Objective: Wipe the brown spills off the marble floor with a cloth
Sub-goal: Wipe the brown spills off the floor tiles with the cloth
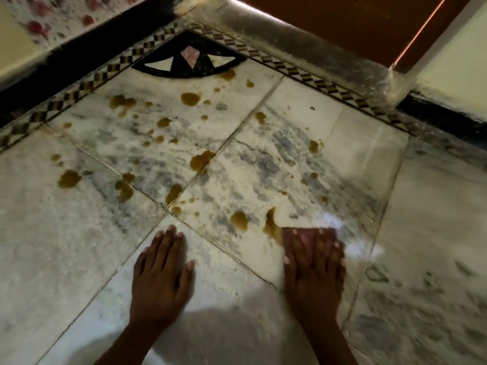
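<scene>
Several brown spills (pixel 201 159) dot the white and grey marble floor (pixel 263 167), from the corner inlay down to my hands. My right hand (pixel 313 270) lies flat, pressing a cloth (pixel 340 233) against the floor; the cloth is blurred, reddish under my fingers and white at its right side. Its left edge touches a brown spill (pixel 271 225). Another brown spill (pixel 239 219) sits just to the left of it. My left hand (pixel 162 272) rests flat on bare marble with fingers spread, holding nothing.
A black fan-shaped inlay (pixel 189 59) marks the floor corner, framed by a checkered border strip (pixel 79 88). Walls with a dark skirting (pixel 66 64) close the left and far sides. A brown door (pixel 355 19) and stone threshold (pixel 303 48) lie at the upper right.
</scene>
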`<state>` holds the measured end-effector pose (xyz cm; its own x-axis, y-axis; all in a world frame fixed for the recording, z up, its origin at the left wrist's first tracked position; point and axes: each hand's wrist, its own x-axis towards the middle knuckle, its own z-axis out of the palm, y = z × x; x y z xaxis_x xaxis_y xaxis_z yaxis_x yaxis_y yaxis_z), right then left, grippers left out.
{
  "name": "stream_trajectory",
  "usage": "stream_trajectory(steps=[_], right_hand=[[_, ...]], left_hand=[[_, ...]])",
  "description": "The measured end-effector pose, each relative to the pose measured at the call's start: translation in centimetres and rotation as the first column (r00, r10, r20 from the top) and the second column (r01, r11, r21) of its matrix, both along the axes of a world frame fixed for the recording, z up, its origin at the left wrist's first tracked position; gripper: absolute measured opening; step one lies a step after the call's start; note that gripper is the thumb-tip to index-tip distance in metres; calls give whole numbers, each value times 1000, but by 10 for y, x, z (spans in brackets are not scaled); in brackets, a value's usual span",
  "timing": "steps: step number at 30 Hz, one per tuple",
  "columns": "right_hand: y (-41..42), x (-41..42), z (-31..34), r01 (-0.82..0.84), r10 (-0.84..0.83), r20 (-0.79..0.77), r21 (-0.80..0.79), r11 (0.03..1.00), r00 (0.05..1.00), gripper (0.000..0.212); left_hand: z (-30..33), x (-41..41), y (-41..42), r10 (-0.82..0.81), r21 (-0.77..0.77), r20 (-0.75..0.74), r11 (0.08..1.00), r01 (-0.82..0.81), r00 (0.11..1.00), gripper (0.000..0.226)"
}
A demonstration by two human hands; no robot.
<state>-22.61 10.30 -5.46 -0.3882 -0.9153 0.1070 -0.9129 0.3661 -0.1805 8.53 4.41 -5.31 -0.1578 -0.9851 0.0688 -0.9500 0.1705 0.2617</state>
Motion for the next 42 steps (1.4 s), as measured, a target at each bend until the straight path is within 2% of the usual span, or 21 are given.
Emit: stream_trajectory(steps=[3, 5, 7, 10, 11, 13, 15, 17, 19, 22, 24, 27, 30, 32, 35, 38, 40, 42], right_hand=[[-26, -5, -12, 318, -314, 119, -16, 948, 942, 62], [-72, 15, -19, 420, -407, 173, -44, 906, 897, 65], [-93, 41, -12, 319, -313, 141, -20, 948, 939, 61], [-55, 53, -7, -3, -1, 85, 40, 999, 996, 62], [-33, 48, -6, -9, 6, 91, 28, 1000, 996, 62], [-1, 34, -7, 127, -128, 84, 23, 992, 988, 62], [-16, 23, -11, 323, -324, 64, 32, 946, 944, 63], [-58, 23, -10, 437, -441, 129, 61, 897, 888, 67], [-91, 32, -7, 358, -392, 193, 186, 915, 900, 66], [-70, 50, 1, 62, -86, 138, 170, 984, 987, 63], [-17, 57, 2, -26, 13, 107, 124, 992, 994, 63], [25, 33, -1, 92, -102, 100, 100, 991, 990, 63], [-23, 15, -5, 367, -371, 136, 52, 929, 919, 63], [-68, 21, -3, 423, -429, 186, 77, 903, 884, 63], [-79, 42, -1, 235, -264, 187, 164, 958, 946, 60], [-22, 59, 2, 19, -36, 128, 130, 991, 991, 61], [22, 45, 0, 11, -24, 111, 116, 993, 994, 64], [46, 14, 4, 93, -109, 126, 126, 988, 986, 66]], left_hand=[[-2, 0, 2, -1, 4, 1, 1000, 1, 1000, 70], [-5, -1, 1, 5, 3, -5, 1000, -5, 1000, 70], [0, -1, 1, -6, 1, -11, 1000, 6, 1000, 70], [2, -1, 1, 9, 12, -10, 1000, -9, 1000, 70], [2, -1, 1, 13, 15, -11, 1000, -13, 1000, 70], [-2, -2, 4, 1, 13, -15, 1000, -1, 1000, 70], [-4, 0, 4, -11, -5, -18, 1000, 11, 1000, 69], [-4, 1, 4, -21, -1, -10, 1000, 21, 1000, 70], [-3, 1, 3, -13, -5, -7, 1000, 13, 1000, 70], [1, 0, 0, -6, 2, -16, 1000, 6, 1000, 70], [-1, 0, 2, -1, 8, -13, 1000, 1, 1000, 71], [-3, 0, 3, -7, -11, -23, 1000, 7, 1000, 70], [-3, 2, 2, -12, -26, -21, 1000, 11, 1000, 70], [0, 3, 1, -8, -22, -15, 1000, 7, 1000, 69], [5, -2, 1, -6, -19, -19, 1000, 5, 1000, 68], [4, 3, 2, -42, 9, -20, 999, 43, 999, 69], [2, 14, 0, -92, 41, 2, 995, 91, 996, 69], [4, 23, -1, -132, 51, 28, 990, 131, 991, 70]])
